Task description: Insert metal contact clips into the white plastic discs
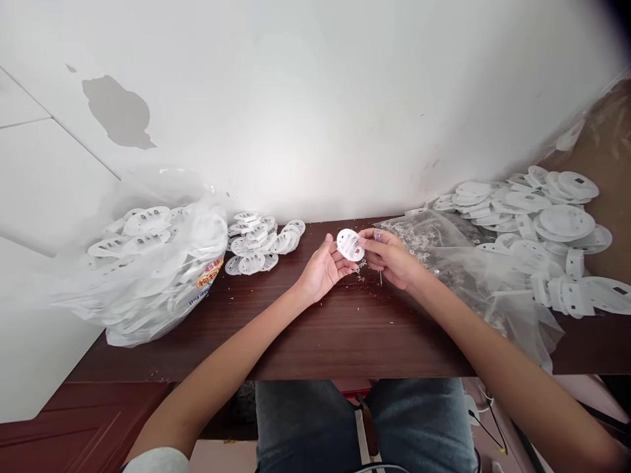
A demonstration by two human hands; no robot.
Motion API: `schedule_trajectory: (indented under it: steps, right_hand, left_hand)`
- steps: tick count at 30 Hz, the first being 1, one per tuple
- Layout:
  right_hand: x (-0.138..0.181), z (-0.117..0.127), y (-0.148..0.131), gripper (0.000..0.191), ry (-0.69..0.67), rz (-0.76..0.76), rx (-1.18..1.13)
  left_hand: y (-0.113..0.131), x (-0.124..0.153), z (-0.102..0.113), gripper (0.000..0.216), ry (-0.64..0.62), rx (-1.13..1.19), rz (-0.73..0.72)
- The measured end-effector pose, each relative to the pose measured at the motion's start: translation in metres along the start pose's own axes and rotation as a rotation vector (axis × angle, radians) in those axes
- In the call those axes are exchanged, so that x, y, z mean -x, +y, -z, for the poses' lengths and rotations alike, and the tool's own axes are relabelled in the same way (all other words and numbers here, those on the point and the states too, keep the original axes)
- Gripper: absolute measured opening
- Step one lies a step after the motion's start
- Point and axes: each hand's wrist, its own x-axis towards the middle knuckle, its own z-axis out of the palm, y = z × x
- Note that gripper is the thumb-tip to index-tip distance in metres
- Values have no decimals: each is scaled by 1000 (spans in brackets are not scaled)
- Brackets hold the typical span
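"white plastic disc (350, 245) — where?"
"between both hands, above the brown table (345, 335). left hand (321, 270): fingers curved loosely beneath it, thumb apart. right hand (393, 257): thumb and forefinger pinching its edge, a slim tool (378, 236) there too."
"any writing?"
"on the clear bag (152, 302), far left — red characters (210, 272) on yellow, blue lettering (198, 294) below, too small to read surely."
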Motion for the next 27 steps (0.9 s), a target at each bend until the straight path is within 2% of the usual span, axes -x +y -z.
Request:
schedule_trajectory:
  steps: [3, 5, 14, 20, 27]
  right_hand:
    - [2, -5, 3, 35, -32, -57, -84]
    - [4, -8, 4, 35, -45, -82, -130]
    - [8, -17, 8, 37, -40, -115, -183]
    - [8, -18, 13, 34, -48, -110, -190]
    - [7, -18, 17, 35, -78, -125, -234]
  left_hand:
    - [-3, -1, 2, 30, 24, -49, -50]
    - [-5, -1, 3, 26, 45, -75, -81]
    - [-12, 2, -1, 28, 108, -126, -222]
    - [-14, 1, -1, 35, 138, -147, -237]
    - [-17, 6, -9, 28, 154, -138, -229]
